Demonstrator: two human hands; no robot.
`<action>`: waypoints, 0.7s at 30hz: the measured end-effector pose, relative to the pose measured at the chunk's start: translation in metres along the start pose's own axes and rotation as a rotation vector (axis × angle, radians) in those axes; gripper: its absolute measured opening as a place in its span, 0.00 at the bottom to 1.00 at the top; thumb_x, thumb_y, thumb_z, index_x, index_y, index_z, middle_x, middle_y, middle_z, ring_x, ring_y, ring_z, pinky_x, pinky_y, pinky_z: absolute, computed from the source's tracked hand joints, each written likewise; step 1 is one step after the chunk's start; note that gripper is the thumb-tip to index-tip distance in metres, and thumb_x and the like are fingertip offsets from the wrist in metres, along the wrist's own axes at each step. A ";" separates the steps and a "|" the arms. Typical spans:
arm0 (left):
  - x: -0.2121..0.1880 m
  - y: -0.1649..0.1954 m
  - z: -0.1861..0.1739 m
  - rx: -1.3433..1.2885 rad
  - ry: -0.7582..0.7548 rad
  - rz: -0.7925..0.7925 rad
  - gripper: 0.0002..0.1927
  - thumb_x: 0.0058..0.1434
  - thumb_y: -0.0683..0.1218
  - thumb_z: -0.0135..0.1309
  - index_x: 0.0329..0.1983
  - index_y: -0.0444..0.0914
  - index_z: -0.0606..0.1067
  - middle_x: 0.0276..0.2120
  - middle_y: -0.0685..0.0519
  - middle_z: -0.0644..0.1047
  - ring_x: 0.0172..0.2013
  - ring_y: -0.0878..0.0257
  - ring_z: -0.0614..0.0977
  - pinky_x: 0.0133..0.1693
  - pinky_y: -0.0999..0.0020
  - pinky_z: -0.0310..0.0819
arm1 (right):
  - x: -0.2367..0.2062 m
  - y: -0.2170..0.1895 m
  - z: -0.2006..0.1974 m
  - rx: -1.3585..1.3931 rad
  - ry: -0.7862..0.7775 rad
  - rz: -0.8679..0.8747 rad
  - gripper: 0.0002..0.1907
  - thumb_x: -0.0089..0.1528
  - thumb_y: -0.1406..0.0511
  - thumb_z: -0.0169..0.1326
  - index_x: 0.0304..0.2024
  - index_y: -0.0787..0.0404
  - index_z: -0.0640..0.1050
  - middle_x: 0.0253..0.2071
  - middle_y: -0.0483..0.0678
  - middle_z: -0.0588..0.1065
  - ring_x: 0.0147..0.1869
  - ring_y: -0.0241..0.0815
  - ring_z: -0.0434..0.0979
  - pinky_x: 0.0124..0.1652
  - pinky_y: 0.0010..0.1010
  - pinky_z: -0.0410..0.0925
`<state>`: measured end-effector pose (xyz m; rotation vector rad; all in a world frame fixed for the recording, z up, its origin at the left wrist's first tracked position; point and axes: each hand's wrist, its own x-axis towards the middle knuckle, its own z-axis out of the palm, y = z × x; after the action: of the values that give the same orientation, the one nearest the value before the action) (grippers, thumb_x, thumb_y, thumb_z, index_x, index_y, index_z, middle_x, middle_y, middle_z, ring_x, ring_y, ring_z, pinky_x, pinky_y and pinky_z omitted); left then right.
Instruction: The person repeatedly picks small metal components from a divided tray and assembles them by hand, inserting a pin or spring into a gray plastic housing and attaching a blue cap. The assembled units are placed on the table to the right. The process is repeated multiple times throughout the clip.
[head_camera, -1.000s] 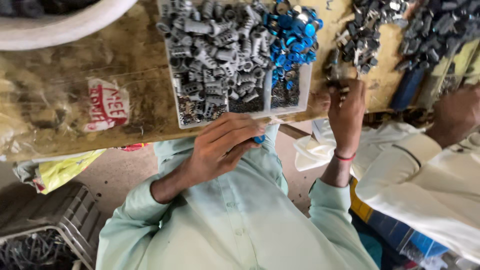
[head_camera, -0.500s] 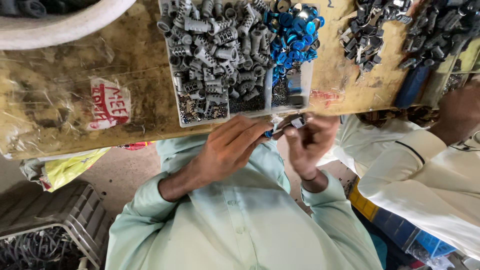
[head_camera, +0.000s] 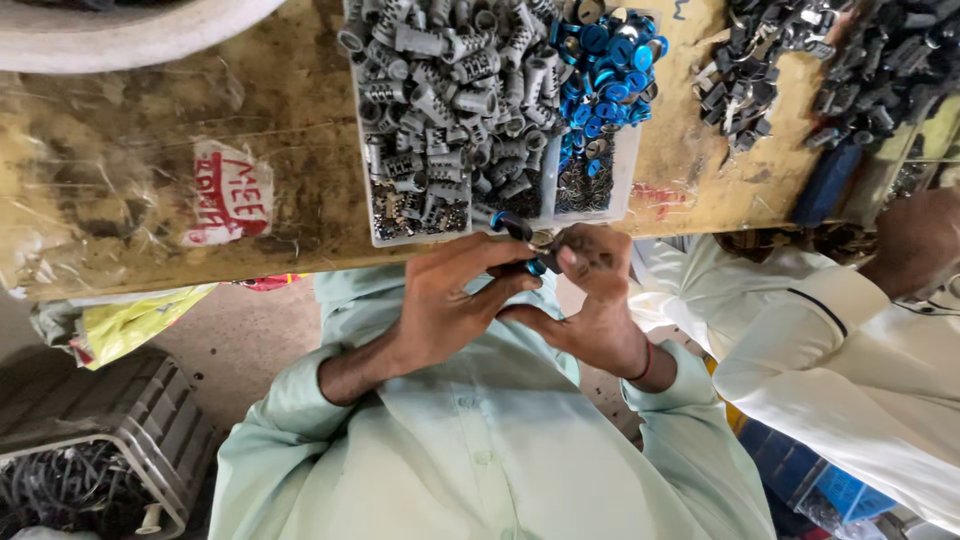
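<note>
Blue-capped metal part (head_camera: 520, 232), small and partly hidden, sits pinched between your two hands just below the near edge of the wooden table (head_camera: 150, 200). Your left hand (head_camera: 455, 305) curls over it from the left, fingertips closed on the blue end. Your right hand (head_camera: 590, 290) meets it from the other side, thumb and forefinger pressed on the same piece, with a small round silvery bit showing between the fingers. Both hands are closed in a grasp; neither is loose. Exact shape of the part: cannot tell, fingers cover most of it.

Directly above your hands, a clear divided tray (head_camera: 625, 170) rests on the table. Its wide compartment holds a heap of grey ribbed cylinders (head_camera: 450, 80); the narrower compartment beside it holds blue round caps (head_camera: 605, 60) over a layer of small metal rings. Farther right on the table lie two loose piles of dark metal pieces (head_camera: 750, 60), well apart from the tray. A red-lettered sticker (head_camera: 230, 190) is on the table at left.

A second person in a white shirt (head_camera: 860, 360) sits at your right, one hand (head_camera: 915, 240) near the table edge. A grey plastic crate (head_camera: 100, 430) stands on the floor at lower left.
</note>
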<state>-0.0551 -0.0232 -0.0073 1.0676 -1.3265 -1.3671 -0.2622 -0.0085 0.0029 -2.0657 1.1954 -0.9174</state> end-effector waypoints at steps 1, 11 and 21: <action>-0.001 0.000 0.003 -0.004 0.017 0.027 0.13 0.59 0.37 0.67 0.47 0.32 0.79 0.39 0.47 0.82 0.36 0.58 0.85 0.37 0.65 0.79 | 0.012 -0.005 -0.005 -0.065 -0.086 0.048 0.39 0.51 0.64 0.72 0.59 0.61 0.66 0.46 0.62 0.69 0.47 0.54 0.74 0.44 0.42 0.70; -0.011 0.010 -0.028 0.343 -0.027 0.361 0.05 0.64 0.40 0.64 0.41 0.36 0.79 0.35 0.51 0.81 0.33 0.58 0.83 0.35 0.62 0.77 | 0.061 0.012 -0.071 -0.152 0.220 0.094 0.23 0.71 0.73 0.65 0.58 0.59 0.64 0.49 0.55 0.69 0.47 0.49 0.72 0.46 0.35 0.70; -0.001 0.036 -0.067 1.159 -0.003 0.027 0.09 0.66 0.44 0.56 0.48 0.38 0.78 0.37 0.51 0.77 0.32 0.55 0.82 0.31 0.59 0.77 | 0.098 -0.003 -0.017 -0.505 -0.530 -0.053 0.06 0.63 0.65 0.56 0.40 0.60 0.78 0.36 0.49 0.74 0.35 0.48 0.78 0.31 0.41 0.68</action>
<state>0.0124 -0.0353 0.0257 1.7409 -2.1826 -0.4716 -0.2388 -0.0967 0.0422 -2.5192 1.1495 -0.0487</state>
